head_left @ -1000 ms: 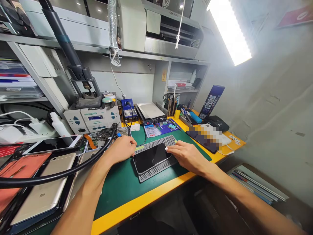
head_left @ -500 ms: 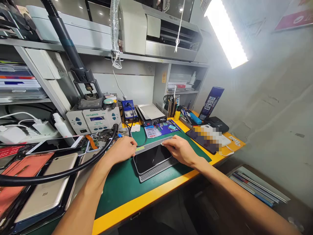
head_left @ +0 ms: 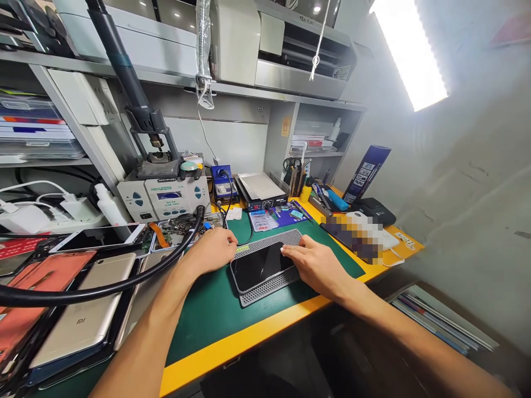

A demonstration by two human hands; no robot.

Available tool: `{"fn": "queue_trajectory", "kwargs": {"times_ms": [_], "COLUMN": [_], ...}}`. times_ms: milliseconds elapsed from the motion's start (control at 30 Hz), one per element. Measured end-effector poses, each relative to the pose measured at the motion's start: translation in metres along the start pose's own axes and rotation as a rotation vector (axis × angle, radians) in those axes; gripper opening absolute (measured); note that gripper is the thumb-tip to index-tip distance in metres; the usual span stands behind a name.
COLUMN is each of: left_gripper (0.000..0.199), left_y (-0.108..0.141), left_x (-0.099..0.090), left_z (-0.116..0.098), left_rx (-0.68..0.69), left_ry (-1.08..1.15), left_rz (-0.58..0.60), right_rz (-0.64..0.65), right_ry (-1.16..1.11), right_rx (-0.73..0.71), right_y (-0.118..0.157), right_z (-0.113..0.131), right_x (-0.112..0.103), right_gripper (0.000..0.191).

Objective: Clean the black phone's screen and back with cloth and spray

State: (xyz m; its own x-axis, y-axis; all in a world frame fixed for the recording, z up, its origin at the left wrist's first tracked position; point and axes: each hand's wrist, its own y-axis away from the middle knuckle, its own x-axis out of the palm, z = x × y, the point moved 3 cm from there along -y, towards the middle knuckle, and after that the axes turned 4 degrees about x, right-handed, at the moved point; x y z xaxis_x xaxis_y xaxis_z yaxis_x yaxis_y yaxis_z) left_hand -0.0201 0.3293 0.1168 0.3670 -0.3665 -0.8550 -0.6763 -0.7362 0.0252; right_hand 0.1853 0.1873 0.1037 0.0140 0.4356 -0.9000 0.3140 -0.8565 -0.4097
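A black smartphone lies screen up on a grey perforated pad, with a small lightning-shaped mark on its dark screen. My right hand is over the phone's right end, its fingers pressed together around a small white bit at the tips, too small to name. Beside the phone's far left corner, my left hand rests with fingers curled; whatever they may hold is hidden. Beneath the pad is a green mat.
Several phones and backs, including a gold phone back, lie at left under a black hose. Behind stand a grey rework station, a blue soldering station and a flat heating plate. A dark phone lies right.
My right fingertips have moved from the phone's far edge nearer to me, over the screen. My left hand stays by the corner. The whole view has shifted slightly.
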Motion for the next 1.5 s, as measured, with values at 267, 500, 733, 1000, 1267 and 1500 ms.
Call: {"fn": "queue_trajectory", "kwargs": {"times_ms": [267,500,733,1000,1267,1500], "left_gripper": [0.03,0.03,0.027,0.023,0.024,0.024], "left_y": [0.001,0.001,-0.001,-0.003,-0.003,-0.003], "left_x": [-0.001,0.0,0.003,0.006,0.007,0.007], "left_z": [-0.004,-0.003,0.001,0.005,0.005,0.004], "left_rx": [-0.002,-0.002,-0.008,-0.011,0.0,0.007], "left_ry": [-0.018,-0.016,-0.024,-0.019,-0.026,-0.035], "left_rz": [-0.005,0.005,-0.009,-0.032,-0.045,-0.056], "right_rz": [0.001,0.054,0.04,0.002,-0.028,-0.065], "right_ry": [-0.081,-0.03,-0.133,-0.08,-0.127,0.003], "right_rx": [-0.087,0.096,-0.048,0.058,-0.046,0.114], "right_y": [0.003,-0.005,-0.011,-0.012,0.003,-0.005], "right_z": [0.048,0.021,0.066,0.041,0.056,0.037], "right_x": [0.001,-0.001,0.001,0.003,-0.002,0.004], "right_gripper": [0.034,0.036,0.035,0.038,0.041,0.037]}}
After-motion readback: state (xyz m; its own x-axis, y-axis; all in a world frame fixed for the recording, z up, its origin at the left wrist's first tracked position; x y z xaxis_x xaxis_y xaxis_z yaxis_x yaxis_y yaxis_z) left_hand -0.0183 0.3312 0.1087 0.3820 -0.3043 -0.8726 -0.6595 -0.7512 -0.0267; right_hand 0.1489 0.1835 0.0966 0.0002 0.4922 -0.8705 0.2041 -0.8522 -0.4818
